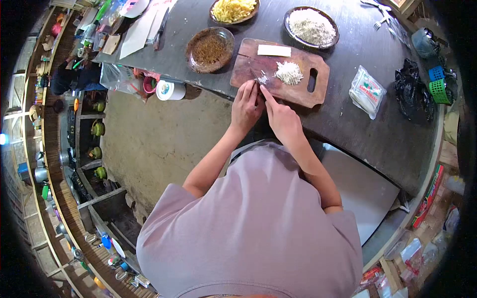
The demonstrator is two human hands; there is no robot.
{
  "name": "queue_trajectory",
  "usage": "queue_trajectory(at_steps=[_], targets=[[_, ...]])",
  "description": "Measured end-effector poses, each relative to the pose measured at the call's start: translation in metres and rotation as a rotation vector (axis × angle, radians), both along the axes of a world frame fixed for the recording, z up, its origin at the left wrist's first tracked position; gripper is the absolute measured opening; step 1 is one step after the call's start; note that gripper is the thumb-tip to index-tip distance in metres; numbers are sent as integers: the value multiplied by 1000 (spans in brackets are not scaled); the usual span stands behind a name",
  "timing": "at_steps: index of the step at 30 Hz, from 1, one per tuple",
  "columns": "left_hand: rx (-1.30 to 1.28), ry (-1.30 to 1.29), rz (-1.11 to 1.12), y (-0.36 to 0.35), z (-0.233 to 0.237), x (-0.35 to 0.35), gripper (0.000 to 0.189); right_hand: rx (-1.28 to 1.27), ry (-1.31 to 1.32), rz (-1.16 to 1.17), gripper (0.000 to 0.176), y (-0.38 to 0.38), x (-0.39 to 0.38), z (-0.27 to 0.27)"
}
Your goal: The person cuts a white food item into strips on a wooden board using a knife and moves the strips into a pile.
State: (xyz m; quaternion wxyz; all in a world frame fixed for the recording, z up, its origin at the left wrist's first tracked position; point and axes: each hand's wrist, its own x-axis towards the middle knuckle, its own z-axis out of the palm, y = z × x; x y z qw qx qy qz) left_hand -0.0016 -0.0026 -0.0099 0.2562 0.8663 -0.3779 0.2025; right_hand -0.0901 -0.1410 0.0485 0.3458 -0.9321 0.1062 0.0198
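Note:
At the near edge of the wooden cutting board (243,59), my left hand (245,107) has its fingers bent together over something small that they hide. Close beside it, my right hand (284,119) is closed around a knife (255,73), index finger stretched forward; the thin blade shows only faintly on the board. A few white slivers (263,78) lie just ahead of my fingertips. To their right is a heap of thin white strips (288,73). A pale rectangular block (274,50) rests toward the board's far side.
Behind the board stand a plate of brown crumbs (209,49), a bowl of yellow pieces (233,10) and a bowl of whitish shreds (312,27). A printed plastic packet (367,93), black bag (413,89) and green basket (439,92) are on the right. A white bucket (170,90) stands left.

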Motion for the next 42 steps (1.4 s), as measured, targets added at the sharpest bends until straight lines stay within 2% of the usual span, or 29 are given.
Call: queue_trajectory(at_steps=[2,5,14,21,25,28,32,33,37,42], targets=[[1,0,10,-2,1,0,50,-76,44,35,59,-7,-17,-2],[-10,7,9,-2,3,-3,51,-41,-21,25,58,-14,-46,-6],[1,7,6,0,-5,-1,50,-84,-42,11,56,2,6,-5],[-6,13,-3,-1,3,-3,49,4,13,19,53,-14,-51,-4],[-5,15,4,1,0,-1,46,-23,-113,12,53,-1,-3,-13],[21,38,-11,1,9,-3,46,-65,-21,19,55,0,8,-3],[5,2,0,1,2,-1,45,-54,17,36,57,-12,-38,1],[-6,25,5,0,3,-2,46,-36,-55,27,58,-13,-48,3],[0,24,-14,0,5,-4,48,-17,15,25,56,-9,-32,-3],[-21,49,-12,2,2,-2,46,-56,-72,23,51,0,11,-8]])
